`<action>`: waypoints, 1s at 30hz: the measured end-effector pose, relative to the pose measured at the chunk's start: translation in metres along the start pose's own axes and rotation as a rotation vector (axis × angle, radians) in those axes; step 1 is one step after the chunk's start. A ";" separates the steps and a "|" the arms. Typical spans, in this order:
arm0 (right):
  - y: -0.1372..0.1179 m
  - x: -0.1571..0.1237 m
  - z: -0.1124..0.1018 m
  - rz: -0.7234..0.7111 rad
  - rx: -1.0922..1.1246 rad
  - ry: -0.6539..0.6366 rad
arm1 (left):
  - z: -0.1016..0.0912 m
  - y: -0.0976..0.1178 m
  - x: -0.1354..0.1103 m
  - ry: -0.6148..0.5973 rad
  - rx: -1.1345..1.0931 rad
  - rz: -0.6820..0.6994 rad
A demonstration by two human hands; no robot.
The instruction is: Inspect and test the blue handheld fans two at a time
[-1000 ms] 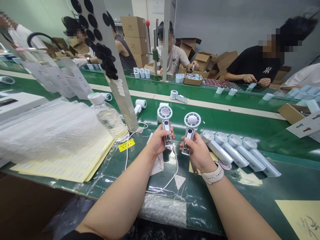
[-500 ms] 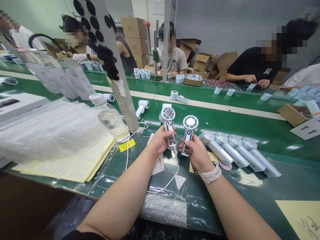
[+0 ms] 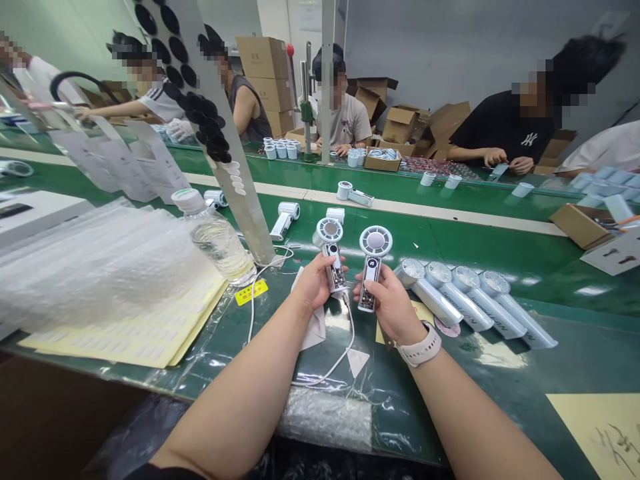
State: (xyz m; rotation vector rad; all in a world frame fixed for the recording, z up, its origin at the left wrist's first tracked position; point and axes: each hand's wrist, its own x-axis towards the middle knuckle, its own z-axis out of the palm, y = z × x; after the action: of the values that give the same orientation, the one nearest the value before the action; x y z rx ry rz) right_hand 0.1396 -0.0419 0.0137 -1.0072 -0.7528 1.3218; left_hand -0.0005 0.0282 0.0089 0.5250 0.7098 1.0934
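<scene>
My left hand (image 3: 316, 281) is closed around the handle of a handheld fan (image 3: 330, 231), thumb on its front. A white cable (image 3: 351, 327) runs from the bottom of that fan and loops over the bench. Just to the right, my right hand (image 3: 395, 303) grips a second handheld fan (image 3: 376, 241), its thumb resting on the handle. Both fans are upright with round heads toward me, and their handle fronts show dark circuit parts and a small round display. Several wrapped handheld fans (image 3: 440, 293) lie in a slanted row beside my right hand.
A clear plastic bottle (image 3: 215, 237) stands near a metal post (image 3: 240, 200) left of my hands. Plastic sleeves (image 3: 100, 260) lie on yellow sheets (image 3: 185, 333). More fans, including one (image 3: 355, 193), lie across the green belt (image 3: 430, 230). Several co-workers sit at the far side.
The right-hand fan's head is slightly nearer and shifted left, its centre now looking duller. Both hands keep their holds. At the far left, a co-worker's arm has stretched out.
</scene>
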 end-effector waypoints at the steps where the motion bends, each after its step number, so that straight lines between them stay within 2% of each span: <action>1: -0.001 -0.001 0.000 -0.003 -0.004 -0.009 | 0.000 0.000 0.000 0.003 0.001 -0.003; 23: -0.003 -0.004 0.000 0.015 0.080 -0.112 | 0.002 -0.002 -0.002 -0.006 0.022 0.007; 30: -0.003 -0.005 0.002 0.014 0.049 -0.074 | 0.001 -0.003 0.000 -0.008 0.036 0.004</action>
State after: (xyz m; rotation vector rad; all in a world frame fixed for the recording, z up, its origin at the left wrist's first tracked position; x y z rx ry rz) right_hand 0.1387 -0.0465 0.0180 -0.9303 -0.7665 1.3896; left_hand 0.0019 0.0267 0.0075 0.5614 0.7231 1.0832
